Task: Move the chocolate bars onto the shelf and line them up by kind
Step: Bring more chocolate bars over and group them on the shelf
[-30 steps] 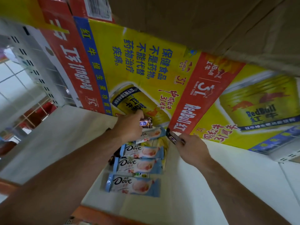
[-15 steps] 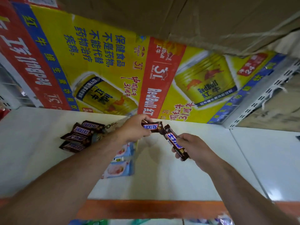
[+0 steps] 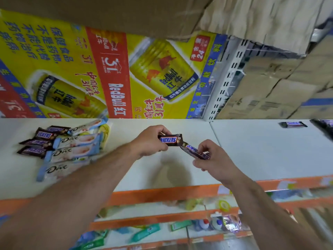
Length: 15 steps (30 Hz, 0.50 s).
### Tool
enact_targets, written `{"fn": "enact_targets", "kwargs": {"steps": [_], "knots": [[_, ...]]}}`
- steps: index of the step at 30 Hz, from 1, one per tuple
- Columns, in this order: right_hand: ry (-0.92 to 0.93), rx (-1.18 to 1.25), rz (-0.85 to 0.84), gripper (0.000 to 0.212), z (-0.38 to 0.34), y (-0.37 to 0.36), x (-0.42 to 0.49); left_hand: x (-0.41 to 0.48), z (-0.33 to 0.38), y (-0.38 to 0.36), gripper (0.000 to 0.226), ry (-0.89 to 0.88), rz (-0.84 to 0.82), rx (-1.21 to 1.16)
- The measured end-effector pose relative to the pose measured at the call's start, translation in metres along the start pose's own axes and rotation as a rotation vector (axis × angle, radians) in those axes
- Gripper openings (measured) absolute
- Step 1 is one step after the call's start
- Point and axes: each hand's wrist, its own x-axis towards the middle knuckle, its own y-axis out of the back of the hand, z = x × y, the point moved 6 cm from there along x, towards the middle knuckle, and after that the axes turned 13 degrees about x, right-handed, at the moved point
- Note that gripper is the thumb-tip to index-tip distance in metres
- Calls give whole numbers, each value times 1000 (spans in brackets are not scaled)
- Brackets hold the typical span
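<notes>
My left hand [image 3: 150, 140] grips a brown Snickers bar [image 3: 170, 140] above the middle of the white shelf [image 3: 252, 152]. A second Snickers bar [image 3: 195, 152], tilted, is pinched in my right hand [image 3: 214, 158]; its end touches the first bar. On the shelf's left lie several Snickers bars [image 3: 42, 136] in a loose heap beside several pale blue Dove bars [image 3: 75, 142], the Dove bars side by side. Another Snickers bar [image 3: 292, 124] rests flat at the far right, with more dark bars [image 3: 324, 126] at the frame's edge.
A yellow and red Red Bull carton [image 3: 111, 74] stands along the back of the shelf, brown cardboard [image 3: 126, 13] above it. A perforated white upright [image 3: 227, 82] splits the bays. Below the orange shelf edge [image 3: 162, 193], lower shelves hold small packaged goods [image 3: 216, 222].
The view has swung right and drawn back. Both hands lifted away from the pile on the left, each with a Snickers bar, and now hover over the shelf's middle.
</notes>
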Motion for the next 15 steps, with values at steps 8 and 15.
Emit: {"fn": "enact_targets", "kwargs": {"steps": [8, 15], "knots": [[149, -113, 44, 40, 16, 117, -53, -8, 90, -98, 37, -20, -2, 1], [226, -199, 136, 55, 34, 201, -84, 2, 161, -167, 38, -89, -83, -17]]}}
